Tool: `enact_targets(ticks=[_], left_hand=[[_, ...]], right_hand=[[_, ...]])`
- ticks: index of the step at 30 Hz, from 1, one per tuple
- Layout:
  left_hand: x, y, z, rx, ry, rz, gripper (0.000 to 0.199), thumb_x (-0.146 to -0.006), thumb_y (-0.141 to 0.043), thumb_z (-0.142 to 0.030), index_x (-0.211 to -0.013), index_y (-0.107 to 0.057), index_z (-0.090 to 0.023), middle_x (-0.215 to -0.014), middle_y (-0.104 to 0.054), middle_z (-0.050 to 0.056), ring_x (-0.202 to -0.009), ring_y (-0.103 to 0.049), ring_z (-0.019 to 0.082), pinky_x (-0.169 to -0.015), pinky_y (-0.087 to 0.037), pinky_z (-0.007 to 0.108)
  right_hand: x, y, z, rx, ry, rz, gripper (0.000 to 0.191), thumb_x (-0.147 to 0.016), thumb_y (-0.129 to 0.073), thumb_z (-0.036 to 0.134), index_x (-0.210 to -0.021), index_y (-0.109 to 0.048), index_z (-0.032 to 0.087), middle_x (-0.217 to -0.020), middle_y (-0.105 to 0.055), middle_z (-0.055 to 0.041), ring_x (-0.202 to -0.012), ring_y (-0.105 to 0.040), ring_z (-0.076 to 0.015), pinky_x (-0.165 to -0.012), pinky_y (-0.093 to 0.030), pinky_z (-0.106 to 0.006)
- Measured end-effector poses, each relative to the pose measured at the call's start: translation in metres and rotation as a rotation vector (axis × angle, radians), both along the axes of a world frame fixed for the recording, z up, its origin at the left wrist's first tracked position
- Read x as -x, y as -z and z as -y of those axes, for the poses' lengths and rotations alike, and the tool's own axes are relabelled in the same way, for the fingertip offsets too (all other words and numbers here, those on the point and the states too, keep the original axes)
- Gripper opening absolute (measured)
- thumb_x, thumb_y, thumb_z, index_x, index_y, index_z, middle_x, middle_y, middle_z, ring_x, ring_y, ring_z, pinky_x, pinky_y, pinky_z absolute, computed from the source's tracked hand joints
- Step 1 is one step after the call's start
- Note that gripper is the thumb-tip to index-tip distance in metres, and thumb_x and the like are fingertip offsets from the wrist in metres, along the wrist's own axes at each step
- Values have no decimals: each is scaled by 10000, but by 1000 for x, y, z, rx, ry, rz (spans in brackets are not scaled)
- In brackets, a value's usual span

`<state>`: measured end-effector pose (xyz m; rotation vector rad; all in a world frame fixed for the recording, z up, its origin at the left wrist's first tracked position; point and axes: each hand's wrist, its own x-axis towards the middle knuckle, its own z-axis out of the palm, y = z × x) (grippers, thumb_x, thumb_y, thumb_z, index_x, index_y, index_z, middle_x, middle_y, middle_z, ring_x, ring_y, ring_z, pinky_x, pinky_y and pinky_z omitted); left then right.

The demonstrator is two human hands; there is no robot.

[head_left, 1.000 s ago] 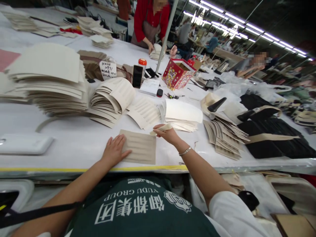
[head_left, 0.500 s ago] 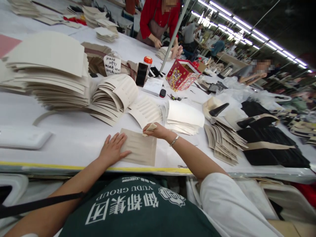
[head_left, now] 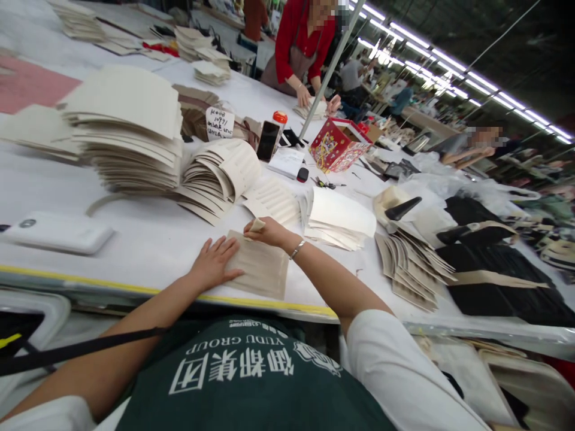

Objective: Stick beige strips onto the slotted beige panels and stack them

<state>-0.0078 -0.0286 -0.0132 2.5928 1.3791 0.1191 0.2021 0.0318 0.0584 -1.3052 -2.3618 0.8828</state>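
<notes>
A flat beige panel (head_left: pixel 265 269) with faint raised stripes lies near the table's front edge. My left hand (head_left: pixel 214 262) rests flat on its left side, fingers spread. Over the panel's far edge, my right hand (head_left: pixel 268 232) is closed on a small folded cream pad (head_left: pixel 257 225), which looks like cloth or foam; its exact kind is not clear. Just beyond lie striped beige panels (head_left: pixel 275 200) and a stack of pale sheets (head_left: pixel 340 216).
Tall stacks of beige panels (head_left: pixel 130 131) stand at the left, behind a white plastic case (head_left: pixel 58 232). A phone (head_left: pixel 268 141), a red box (head_left: pixel 339 146) and a metal pole stand farther back. Black pieces (head_left: pixel 498 281) lie at the right. A co-worker in red (head_left: pixel 303 48) handles panels across the table.
My right hand has moved left along the panel's far edge with the pad. My left hand stays on the panel. The camera view has shifted and tilted slightly.
</notes>
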Motion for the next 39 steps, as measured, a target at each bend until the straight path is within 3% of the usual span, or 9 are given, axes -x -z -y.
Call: enact_targets(ticks=[4,8,17,20,26,28,35,37,39], left_hand=[[1,0,1,9,4,3,700,-784,-472,-601,-1365,-369,-224,-1439,-334,61,-1340,-237,270,-1095,-107,486],[2,-1,1,7,5,13,712,-779,-475,-607,-1367,-367,-220,-1438,-336,58,-1340,-239,269,-1098,-93,479],[1,4,-3,8,13,1,709,-783,-455,-613,-1372,-360,-231,-1445,-322,55,-1346,-227,268,-1102,-36,466],[0,3,-4,10,21,-3,717,-782,-454,-614,-1373,-359,-220,-1445,-322,60,-1349,-218,268,-1101,-33,471],[-1,1,-4,17,22,1,727,-776,-444,-632,-1378,-349,-235,-1444,-326,57,-1352,-210,273,-1096,-53,481],[-1,0,-4,17,22,-12,733,-778,-437,-637,-1381,-343,-232,-1449,-315,51,-1353,-208,267,-1097,-57,478],[-1,3,-5,5,25,-19,743,-780,-428,-645,-1373,-360,-204,-1449,-311,51,-1350,-209,269,-1098,-41,479],[-1,4,-5,6,28,-17,740,-782,-423,-644,-1374,-360,-204,-1453,-301,52,-1352,-204,269,-1097,-38,481],[-2,3,-5,16,28,-13,735,-783,-422,-643,-1377,-354,-216,-1456,-298,51,-1355,-196,269,-1095,-40,484]], right_hand=[[17,2,0,146,8,-78,121,-833,-586,237,-840,-653,137,-660,-620,16,-550,-563,-76,-578,-409,-170],[11,3,11,-14,-6,1,78,-814,-612,199,-822,-663,140,-692,-634,-4,-629,-568,-91,-635,-408,-179],[-74,-19,63,-4,41,270,80,-810,-598,172,-821,-677,173,-788,-652,-17,-684,-570,-111,-652,-393,-201],[-62,-14,57,-30,38,249,66,-813,-607,180,-818,-671,172,-767,-648,-12,-687,-569,-113,-658,-393,-202],[8,7,16,-146,-75,144,89,-841,-592,215,-854,-665,165,-845,-648,-35,-789,-578,-124,-726,-397,-204],[3,6,16,-112,-63,130,78,-830,-600,199,-840,-667,160,-817,-648,-28,-760,-580,-118,-713,-400,-199],[-86,-12,64,102,115,126,98,-821,-593,213,-842,-677,167,-746,-652,-5,-624,-570,-91,-614,-414,-183],[-81,-9,65,88,117,89,105,-821,-599,234,-844,-679,170,-756,-657,-7,-631,-578,-95,-626,-421,-188],[-56,-2,54,32,66,24,106,-819,-606,239,-856,-680,173,-815,-666,-19,-710,-600,-108,-681,-430,-192]])
